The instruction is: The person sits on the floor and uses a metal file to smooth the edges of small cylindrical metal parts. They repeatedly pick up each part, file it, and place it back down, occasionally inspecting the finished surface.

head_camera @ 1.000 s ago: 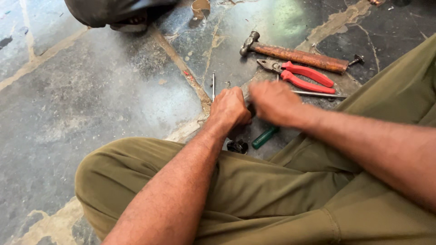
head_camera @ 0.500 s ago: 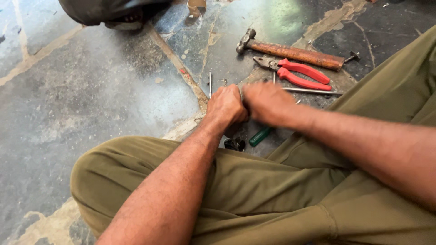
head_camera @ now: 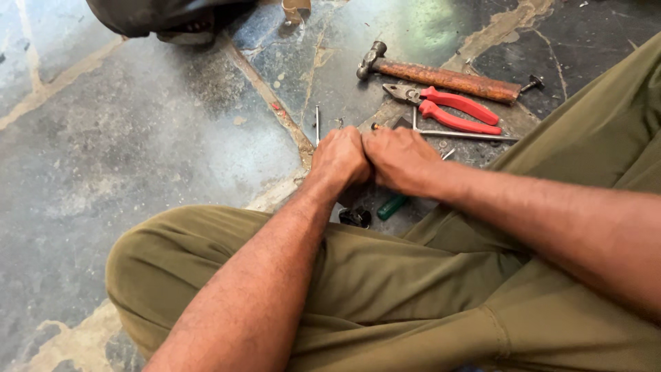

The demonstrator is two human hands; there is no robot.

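Worn stone flooring, dark grey with pale cracked seams, fills the view, and the person sits cross-legged on it in olive trousers [head_camera: 427,303]. Since a second ago the two fists have stayed pressed together over the same spot; the tools around them lie as they did, and only the camera has drifted slightly. That suggests a steady squeeze or twist going on rather than any reach for another tool.

Left hand [head_camera: 339,160] is curled into a tight fist, and right hand [head_camera: 403,160] is closed the same way, knuckles touching — whatever they grip is hidden inside the fingers, so it cannot be told what it is.

At six o'clock from the fists, just beside the trouser leg, a green screwdriver handle [head_camera: 392,206] pokes out, with a small dark part [head_camera: 355,218] next to it. At one o'clock lie red-handled pliers [head_camera: 447,109], and beyond them a rusty hammer [head_camera: 441,76]. A thin metal rod [head_camera: 468,135] runs off at three o'clock, and a nail [head_camera: 317,124] lies at eleven o'clock. Someone's dark shoe [head_camera: 165,17] sits at the top edge.
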